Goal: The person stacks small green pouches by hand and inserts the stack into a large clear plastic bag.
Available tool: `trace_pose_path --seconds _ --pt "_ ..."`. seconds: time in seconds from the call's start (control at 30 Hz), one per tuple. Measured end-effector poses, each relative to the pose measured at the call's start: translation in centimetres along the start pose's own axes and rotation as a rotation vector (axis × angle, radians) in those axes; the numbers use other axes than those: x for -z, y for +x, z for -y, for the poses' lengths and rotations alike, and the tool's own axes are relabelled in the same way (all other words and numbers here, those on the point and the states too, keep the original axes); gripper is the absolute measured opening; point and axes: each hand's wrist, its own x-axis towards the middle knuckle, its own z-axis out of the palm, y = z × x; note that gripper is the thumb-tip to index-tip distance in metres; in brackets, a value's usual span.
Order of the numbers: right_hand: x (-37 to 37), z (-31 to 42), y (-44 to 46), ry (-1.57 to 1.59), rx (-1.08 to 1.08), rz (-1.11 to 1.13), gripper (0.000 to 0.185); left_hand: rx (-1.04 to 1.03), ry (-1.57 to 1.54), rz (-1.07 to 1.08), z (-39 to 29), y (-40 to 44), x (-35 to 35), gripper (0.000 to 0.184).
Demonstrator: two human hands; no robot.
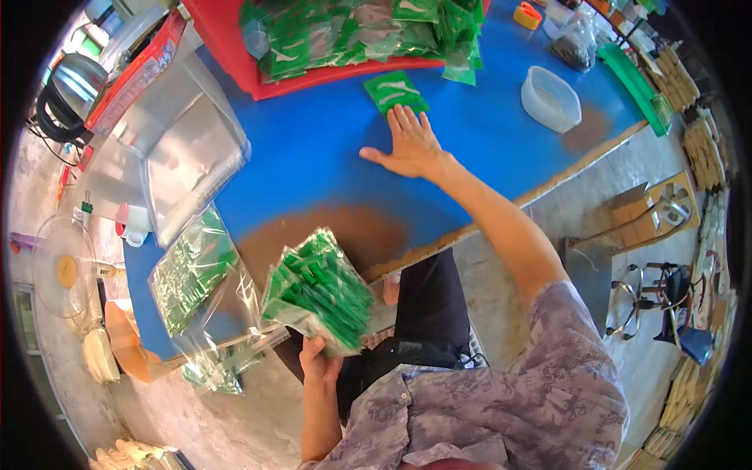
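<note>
My left hand (319,362) is closed on the lower edge of a clear bag filled with green packets (321,294), held over the table's near edge. On the blue table, my right hand (411,145) lies with its fingers spread, the fingertips at the near edge of a single green packet (397,92). Just beyond that packet stands a red tray (270,91) heaped with green and clear packets (352,35). Another clear bag of green packets (192,274) lies on the table at the left.
A clear plastic container (196,149) stands at the left, near a kettle (74,86) and a fan (65,270). At the right of the blue table (305,157) are a white tub (551,99) and a green strip (634,88). A cardboard box (654,211) is beyond the edge.
</note>
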Motion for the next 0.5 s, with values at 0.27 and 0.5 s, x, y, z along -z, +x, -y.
trace_pose_path --seconds 0.27,0.5 --pt "4.2 9.9 -16.9 0.034 0.282 0.056 0.099 -0.061 -0.111 0.088 -0.3 -2.7 1.9 0.08" --pt "4.0 6.2 -17.4 0.181 0.684 -0.1 0.06 -0.134 -0.108 0.205 -0.7 -4.2 4.7 0.083"
